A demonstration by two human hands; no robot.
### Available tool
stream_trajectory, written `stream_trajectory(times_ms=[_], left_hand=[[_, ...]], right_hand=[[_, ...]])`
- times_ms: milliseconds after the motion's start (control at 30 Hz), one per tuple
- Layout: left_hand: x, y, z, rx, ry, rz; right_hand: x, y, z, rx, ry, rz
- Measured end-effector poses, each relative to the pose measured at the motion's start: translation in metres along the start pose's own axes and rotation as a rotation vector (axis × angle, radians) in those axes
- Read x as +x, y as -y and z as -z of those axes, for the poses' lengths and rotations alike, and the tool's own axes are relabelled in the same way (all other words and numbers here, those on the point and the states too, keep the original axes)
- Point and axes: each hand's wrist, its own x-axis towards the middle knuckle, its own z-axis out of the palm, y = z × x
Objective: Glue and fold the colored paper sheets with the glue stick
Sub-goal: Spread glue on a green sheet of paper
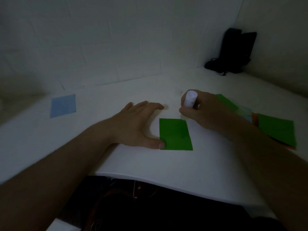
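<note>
Glue stick (190,99), label unreadable, gripped by right hand (198,110); left hand (138,124) fingers spread.

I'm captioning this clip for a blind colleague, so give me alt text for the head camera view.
A person's right hand holds a white glue stick at the far corner of a green paper sheet, while the left hand lies flat with its thumb at the sheet's left edge. A blue sheet lies far left and a stack of colored sheets right, on a dim white table.
</note>
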Motion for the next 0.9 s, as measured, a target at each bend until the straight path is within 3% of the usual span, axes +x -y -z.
stream_trajectory(times_ms=[167,333,433,533,700,900], left_hand=[[-0.002,-0.001,0.001,0.005,0.007,0.003],[-0.001,0.001,0.000,0.008,0.014,0.008],[-0.001,0.000,0.001,0.002,0.015,0.015],[-0.001,0.000,0.001,0.004,0.018,0.018],[-0.001,0.001,-0.003,0.096,0.049,0.126],[0.000,-0.002,0.000,0.128,0.143,0.189]], right_hand=[[-0.004,0.006,-0.001,0.071,0.099,0.034],[0.000,0.001,-0.003,0.017,-0.061,-0.009],[0.002,0.009,-0.003,0.125,-0.168,0.017],[0.001,0.018,-0.009,0.211,-0.064,0.041],[0.008,0.028,-0.031,0.150,0.081,0.008],[0.010,0.038,-0.036,0.093,-0.025,-0.016]])
